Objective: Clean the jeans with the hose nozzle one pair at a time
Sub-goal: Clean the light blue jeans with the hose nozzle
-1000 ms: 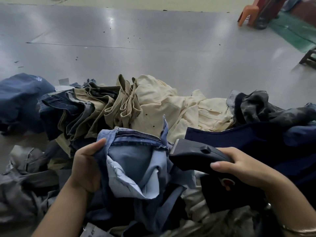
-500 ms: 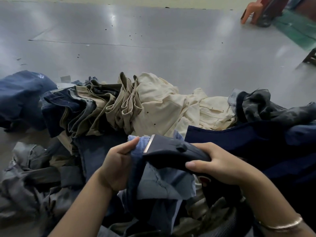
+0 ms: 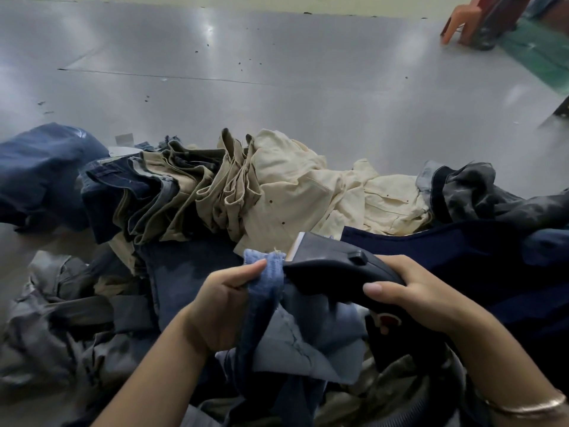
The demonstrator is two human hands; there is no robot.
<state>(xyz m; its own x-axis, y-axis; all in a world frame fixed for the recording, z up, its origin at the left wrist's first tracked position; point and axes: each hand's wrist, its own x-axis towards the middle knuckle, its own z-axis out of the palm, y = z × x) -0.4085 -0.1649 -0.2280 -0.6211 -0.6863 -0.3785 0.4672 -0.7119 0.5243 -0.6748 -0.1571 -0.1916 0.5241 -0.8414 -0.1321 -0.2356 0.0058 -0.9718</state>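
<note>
My left hand [image 3: 220,303] grips a bunched pair of light blue jeans [image 3: 295,340] at its upper edge, thumb on top of the fabric. My right hand [image 3: 412,298] holds the black hose nozzle [image 3: 332,266] by its handle, fingers curled round it. The nozzle's flat mouth points up and left and lies against the top of the blue jeans, right beside my left thumb. A ribbed black hose [image 3: 409,408] runs down from the handle at the lower right. The lower part of the jeans hangs down between my forearms.
A heap of trousers covers the near part of the grey table [image 3: 277,72]: cream and khaki pairs [image 3: 277,192] behind, dark blue jeans [image 3: 40,167] at left, grey ones [image 3: 61,322] lower left, navy cloth [image 3: 477,263] at right. An orange stool [image 3: 462,23] stands far right.
The nozzle has moved left and up onto the top of the blue jeans. My left hand has shifted right and gathered the open waistband into a tight bunch.
</note>
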